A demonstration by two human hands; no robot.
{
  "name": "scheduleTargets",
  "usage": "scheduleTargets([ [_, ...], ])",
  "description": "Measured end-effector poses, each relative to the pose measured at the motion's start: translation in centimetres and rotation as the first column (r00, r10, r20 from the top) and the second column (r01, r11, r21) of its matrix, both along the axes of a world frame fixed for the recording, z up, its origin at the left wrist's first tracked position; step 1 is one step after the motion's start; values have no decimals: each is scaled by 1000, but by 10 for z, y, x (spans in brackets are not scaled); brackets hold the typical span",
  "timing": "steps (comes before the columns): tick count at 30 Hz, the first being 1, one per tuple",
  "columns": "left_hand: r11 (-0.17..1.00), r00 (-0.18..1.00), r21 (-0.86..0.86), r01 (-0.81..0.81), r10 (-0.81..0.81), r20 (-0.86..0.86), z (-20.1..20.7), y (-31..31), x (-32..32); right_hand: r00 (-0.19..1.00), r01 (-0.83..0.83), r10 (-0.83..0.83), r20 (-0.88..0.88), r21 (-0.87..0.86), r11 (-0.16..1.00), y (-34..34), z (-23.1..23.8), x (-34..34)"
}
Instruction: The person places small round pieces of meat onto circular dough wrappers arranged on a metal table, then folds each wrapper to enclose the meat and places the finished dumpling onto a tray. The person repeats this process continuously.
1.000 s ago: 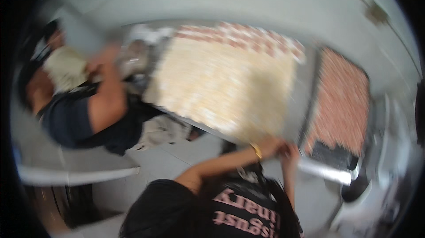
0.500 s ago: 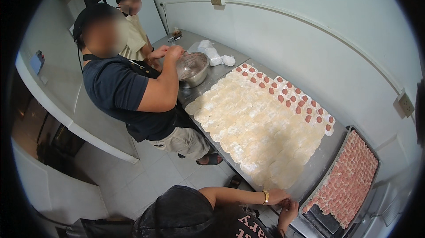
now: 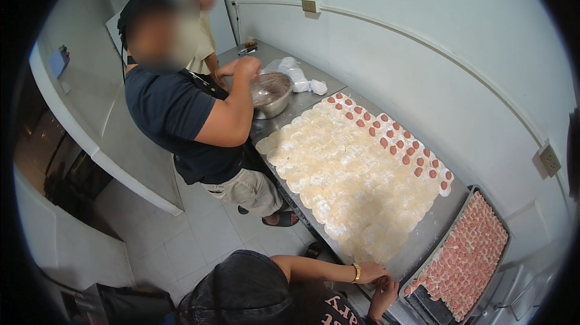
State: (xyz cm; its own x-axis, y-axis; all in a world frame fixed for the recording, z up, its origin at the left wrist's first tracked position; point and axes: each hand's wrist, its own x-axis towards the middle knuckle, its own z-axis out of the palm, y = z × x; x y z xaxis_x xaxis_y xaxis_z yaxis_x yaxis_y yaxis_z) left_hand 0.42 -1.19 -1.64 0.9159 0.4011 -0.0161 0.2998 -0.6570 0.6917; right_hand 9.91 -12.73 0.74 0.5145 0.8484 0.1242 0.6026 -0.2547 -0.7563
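Note:
Neither of my hands is in view. On the steel table lie many overlapping round dough wrappers (image 3: 344,174), pale and dusted with flour. Small pink portions of meat filling (image 3: 383,142) sit on the wrappers along the wall side. At the near right, a dark tray (image 3: 432,305) is packed with rows of pink filled dough pieces, with one bare corner. A co-worker in a black cap at the bottom has both hands (image 3: 382,283) together at the table's near edge; what they hold is too small to make out. Another co-worker's hands (image 3: 244,70) are raised over a metal bowl (image 3: 273,107).
White plastic bags (image 3: 296,77) lie beside the bowl. A third person (image 3: 202,41) stands at the table's far end. The steel table (image 3: 417,249) runs along a white wall with an outlet (image 3: 548,160). Tiled floor (image 3: 211,234) lies to the left.
The whole view has shifted and turned slightly. The near co-worker's hands stay close together at the table edge, and the other's stay over the bowl. The wrappers and filling look unchanged.

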Motion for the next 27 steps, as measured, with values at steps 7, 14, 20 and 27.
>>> scheduleTargets([
  [7, 986, 995, -138, -92, 87, -40, 4, 5, -5, 979, -125, 116, 167, 43, 991, 1, -9, 8],
  [14, 968, 979, -185, -168, 186, 83, 13, 49, -81, 965, -117, 67, 254, 183, 976, -10, 17, 26],
  [20, 804, 802, -185, -564, 588, 109, 66, 73, -166, 907, 394, -420, 25, 300, 869, -69, 30, 121],
  [27, 712, 717, -93, -696, 696, -45, 54, 70, -206, 727, 661, -654, 209, 44, 749, -103, 4, 197],
])
